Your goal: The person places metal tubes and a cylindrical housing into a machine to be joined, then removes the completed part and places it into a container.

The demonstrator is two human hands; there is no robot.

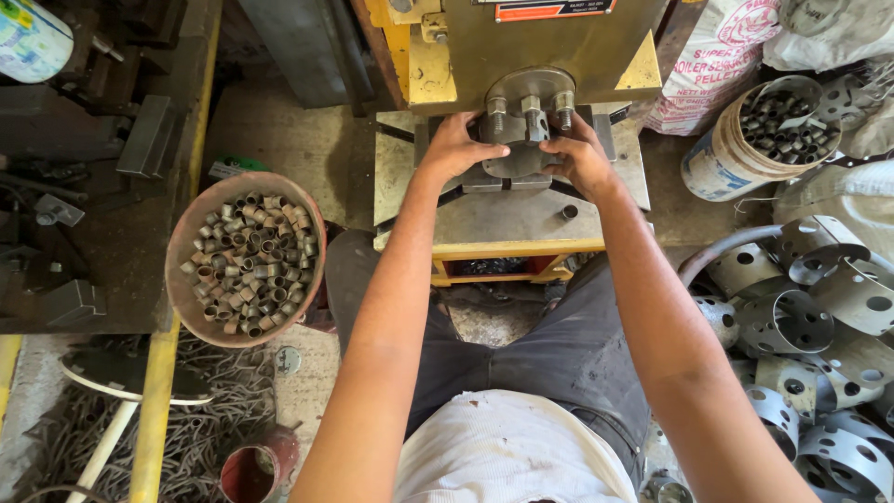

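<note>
While the person sat facing the yellow press (pixel 521 47), both hands were up on the metal fixture (pixel 523 130) at its front. The left hand (pixel 453 147) lay on the fixture's left side with its fingers (pixel 470 126) curled round the edge, clamped on it. The right hand (pixel 582 156) gripped the right side the same way, fingers (pixel 563 144) wrapped onto the metal. The fixture sat on the grey steel surface (pixel 503 219) of the press, between the 2 hands, with 3 bolts (pixel 531 110) standing upright along its top. A small ring (pixel 569 211) lay on the surface just beside the right wrist. To the left, a round reddish bowl (pixel 186 289) held a heap of short metal sleeves (pixel 250 263). To the right, well apart from the hands, a white bucket (pixel 717 168) held darker sleeves, and below it lay a pile of curved, punched metal bands (pixel 801 317).
</note>
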